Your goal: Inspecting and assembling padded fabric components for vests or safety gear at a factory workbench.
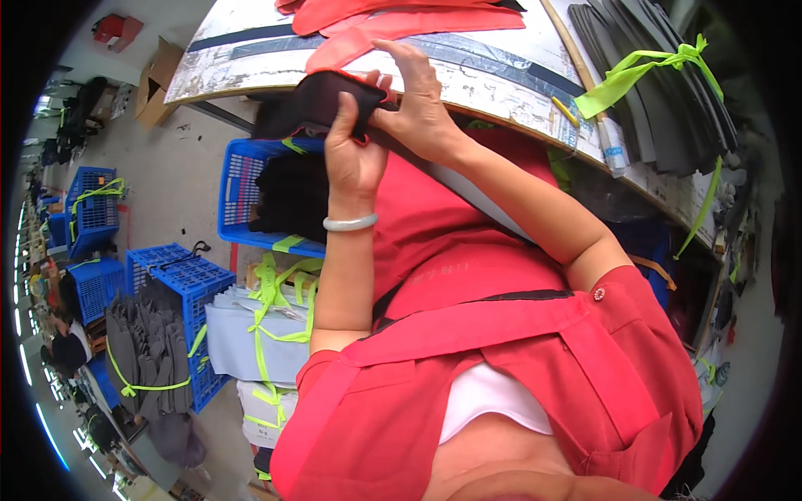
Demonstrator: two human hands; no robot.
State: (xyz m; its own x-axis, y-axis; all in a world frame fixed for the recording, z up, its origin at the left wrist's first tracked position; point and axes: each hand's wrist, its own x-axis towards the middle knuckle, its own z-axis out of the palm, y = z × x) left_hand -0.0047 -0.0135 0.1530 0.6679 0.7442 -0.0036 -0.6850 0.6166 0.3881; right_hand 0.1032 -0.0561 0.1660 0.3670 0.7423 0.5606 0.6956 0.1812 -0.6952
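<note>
A black fabric piece with a red edge is held up at the near edge of the worktable. My left hand grips it from below, thumb upright against its front, the other fingers mostly hidden by the cloth. At the fabric's right edge, my right hand pinches the red rim between thumb and lower fingers, while its index finger stretches out above. The far part of the fabric hangs to the left, over a blue crate that holds dark cloth.
Red fabric strips lie on the worn white worktable. A stack of dark grey pieces with a lime tie sits at its right, beside a yellow marker. Tied pale bundles and blue crates stand on the floor to the left.
</note>
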